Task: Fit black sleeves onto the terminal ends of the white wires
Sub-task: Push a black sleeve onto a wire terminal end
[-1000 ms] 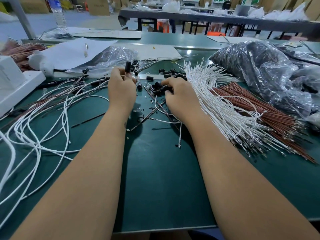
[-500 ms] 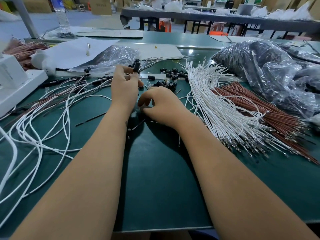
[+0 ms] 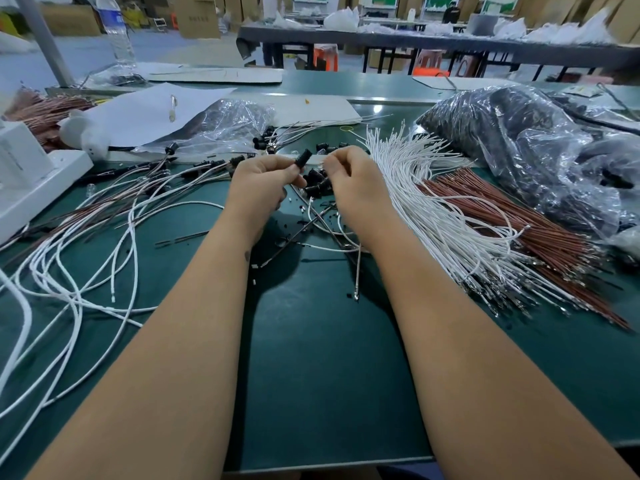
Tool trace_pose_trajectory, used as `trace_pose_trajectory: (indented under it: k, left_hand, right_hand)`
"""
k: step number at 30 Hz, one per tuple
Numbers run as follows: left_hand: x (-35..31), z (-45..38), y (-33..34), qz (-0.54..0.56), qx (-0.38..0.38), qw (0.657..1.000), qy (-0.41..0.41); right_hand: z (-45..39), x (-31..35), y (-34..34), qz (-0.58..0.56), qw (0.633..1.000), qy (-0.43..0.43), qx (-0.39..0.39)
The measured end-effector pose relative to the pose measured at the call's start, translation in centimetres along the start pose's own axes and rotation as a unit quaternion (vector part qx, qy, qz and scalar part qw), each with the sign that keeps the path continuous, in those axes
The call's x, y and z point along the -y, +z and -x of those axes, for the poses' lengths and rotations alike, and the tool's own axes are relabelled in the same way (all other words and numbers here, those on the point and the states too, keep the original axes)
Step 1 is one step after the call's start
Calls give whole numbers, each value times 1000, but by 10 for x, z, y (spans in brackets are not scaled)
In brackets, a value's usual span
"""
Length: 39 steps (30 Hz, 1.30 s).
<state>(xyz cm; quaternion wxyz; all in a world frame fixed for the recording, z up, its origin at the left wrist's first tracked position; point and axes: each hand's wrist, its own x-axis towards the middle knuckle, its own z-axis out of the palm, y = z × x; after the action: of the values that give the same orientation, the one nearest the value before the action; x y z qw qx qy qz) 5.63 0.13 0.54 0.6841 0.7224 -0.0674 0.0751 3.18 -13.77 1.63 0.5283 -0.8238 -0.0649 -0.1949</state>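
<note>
Centrally, head view: left hand pinches one black sleeve at its fingers, held tilted above the green tabletop. Right hand, fingers curled together just beside that sleeve; what they grip cannot be told. White wires fan out right of the hands; loose sleeves lie between them.

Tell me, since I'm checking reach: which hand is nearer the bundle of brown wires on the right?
Right. The right hand sits beside the white wire fan, which borders the brown wires; the left hand, pinching a black sleeve, lies further off.

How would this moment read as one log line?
left hand: pinches black sleeve | right hand: fingers curled, contents unclear | loose sleeves: between hands
</note>
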Motion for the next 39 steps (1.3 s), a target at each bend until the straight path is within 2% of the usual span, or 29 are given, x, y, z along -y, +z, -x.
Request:
trace_pose_trajectory:
  k: [6,9,15,23,34,39]
  left_hand:
    - [-2,3,2,-30,44,999,-10]
    - [-3,4,3,-42,50,998,-3]
    - [-1,5,4,-55,67,996,14]
    - [3,4,5,-108,49,991,66]
    - [1,6,5,-101,38,989,105]
    - [1,6,4,-121,43,986,108]
  right_hand:
    - [-5,-7,-5,-51,996,69,3]
    - [-6,-8,-5,-84,994,76,2]
    - [-6,-9,-5,-78,995,67,2]
    - [-7,-13,-7,-37,998,30,-28]
    - [-6,-16,-9,-195,976,89,-26]
    - [-6,-18,-9,-190,977,93,-27]
